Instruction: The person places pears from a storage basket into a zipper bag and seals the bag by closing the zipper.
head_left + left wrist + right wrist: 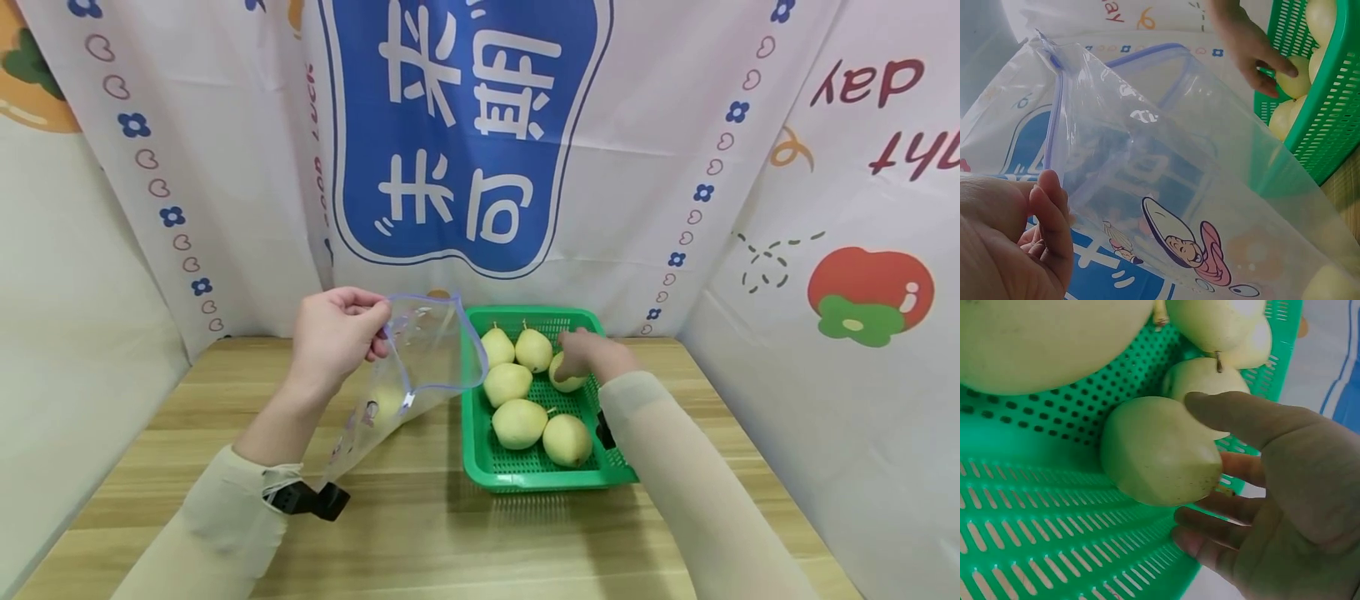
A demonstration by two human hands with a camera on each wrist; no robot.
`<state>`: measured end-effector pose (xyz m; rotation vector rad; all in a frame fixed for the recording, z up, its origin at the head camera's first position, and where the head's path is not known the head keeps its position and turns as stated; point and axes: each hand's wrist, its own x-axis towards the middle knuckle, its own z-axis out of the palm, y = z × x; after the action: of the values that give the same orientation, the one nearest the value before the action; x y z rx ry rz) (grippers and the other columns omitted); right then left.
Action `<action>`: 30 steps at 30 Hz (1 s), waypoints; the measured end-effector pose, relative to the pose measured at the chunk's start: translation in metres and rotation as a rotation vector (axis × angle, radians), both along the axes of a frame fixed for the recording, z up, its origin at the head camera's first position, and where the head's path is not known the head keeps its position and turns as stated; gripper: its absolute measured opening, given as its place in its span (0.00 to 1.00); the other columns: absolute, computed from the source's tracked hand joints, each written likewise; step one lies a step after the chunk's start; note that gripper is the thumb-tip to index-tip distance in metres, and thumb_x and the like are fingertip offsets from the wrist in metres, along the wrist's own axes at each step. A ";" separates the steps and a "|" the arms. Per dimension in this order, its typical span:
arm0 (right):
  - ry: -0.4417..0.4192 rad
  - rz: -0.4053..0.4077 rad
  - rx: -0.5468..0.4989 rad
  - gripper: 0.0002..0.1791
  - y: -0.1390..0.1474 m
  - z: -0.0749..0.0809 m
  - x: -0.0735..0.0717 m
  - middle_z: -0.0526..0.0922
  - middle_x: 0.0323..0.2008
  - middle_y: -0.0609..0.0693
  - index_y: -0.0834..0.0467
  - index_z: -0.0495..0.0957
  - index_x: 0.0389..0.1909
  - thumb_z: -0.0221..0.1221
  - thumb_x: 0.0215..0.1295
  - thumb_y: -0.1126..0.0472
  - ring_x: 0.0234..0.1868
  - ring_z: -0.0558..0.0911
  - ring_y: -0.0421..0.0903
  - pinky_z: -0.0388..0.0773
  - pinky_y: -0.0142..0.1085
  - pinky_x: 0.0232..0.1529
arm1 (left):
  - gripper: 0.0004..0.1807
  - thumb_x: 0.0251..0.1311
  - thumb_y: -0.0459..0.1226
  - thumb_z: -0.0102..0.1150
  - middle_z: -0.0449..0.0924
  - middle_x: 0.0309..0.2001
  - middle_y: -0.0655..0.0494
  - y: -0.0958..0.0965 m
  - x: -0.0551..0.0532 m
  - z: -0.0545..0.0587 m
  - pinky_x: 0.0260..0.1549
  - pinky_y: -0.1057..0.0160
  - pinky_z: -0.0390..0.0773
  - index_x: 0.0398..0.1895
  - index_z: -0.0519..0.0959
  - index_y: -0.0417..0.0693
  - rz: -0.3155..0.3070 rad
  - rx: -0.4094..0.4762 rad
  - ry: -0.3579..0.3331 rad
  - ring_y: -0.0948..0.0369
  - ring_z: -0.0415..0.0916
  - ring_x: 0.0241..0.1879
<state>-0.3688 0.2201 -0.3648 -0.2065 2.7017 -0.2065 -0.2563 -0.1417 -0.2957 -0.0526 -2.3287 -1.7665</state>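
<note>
My left hand (341, 329) pinches the purple zip edge of a clear zip bag (435, 346) and lifts its mouth, which gapes toward the basket. Cartoon figures are printed on the bag, and a pear (386, 402) shows through its lower part. Over the right side of a green basket (474, 454), my right hand (592, 354) reaches down to a pale yellow pear (1154, 453). In the right wrist view its thumb and fingers are spread around the stem end of that pear, which sits against the basket wall.
Several other pears (520, 423) lie in the basket. Basket and bag are on a wood-grain table (360, 533). Behind hangs a printed cloth (262, 208), and a white side wall (825, 417) with fruit prints stands at the right. A black wrist camera (311, 500) is strapped on the left sleeve.
</note>
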 end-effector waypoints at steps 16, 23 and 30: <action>-0.041 0.020 0.078 0.46 -0.006 -0.005 0.003 0.67 0.83 0.62 0.54 0.62 0.87 0.70 0.71 0.66 0.80 0.71 0.64 0.76 0.58 0.76 | 0.13 0.75 0.34 0.62 0.86 0.22 0.59 0.002 0.003 0.002 0.20 0.69 0.85 0.52 0.85 0.32 -0.030 -0.013 -0.012 0.66 0.82 0.18; -0.038 0.062 0.068 0.43 -0.009 -0.007 0.009 0.71 0.81 0.60 0.56 0.66 0.84 0.72 0.71 0.64 0.80 0.71 0.63 0.74 0.58 0.79 | 0.13 0.75 0.35 0.63 0.86 0.22 0.58 0.002 0.003 0.000 0.19 0.69 0.85 0.53 0.85 0.32 -0.036 -0.017 -0.017 0.66 0.82 0.18; 0.002 0.086 -0.003 0.40 -0.003 -0.010 0.008 0.79 0.74 0.58 0.58 0.72 0.78 0.72 0.66 0.58 0.68 0.79 0.56 0.80 0.54 0.70 | 0.13 0.75 0.35 0.63 0.86 0.22 0.57 0.001 0.003 -0.001 0.19 0.69 0.84 0.52 0.85 0.32 -0.039 -0.018 -0.016 0.65 0.82 0.18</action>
<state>-0.3608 0.2171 -0.3743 -0.3225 2.6879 -0.1849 -0.2532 -0.1405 -0.2972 -0.0881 -2.3705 -1.7707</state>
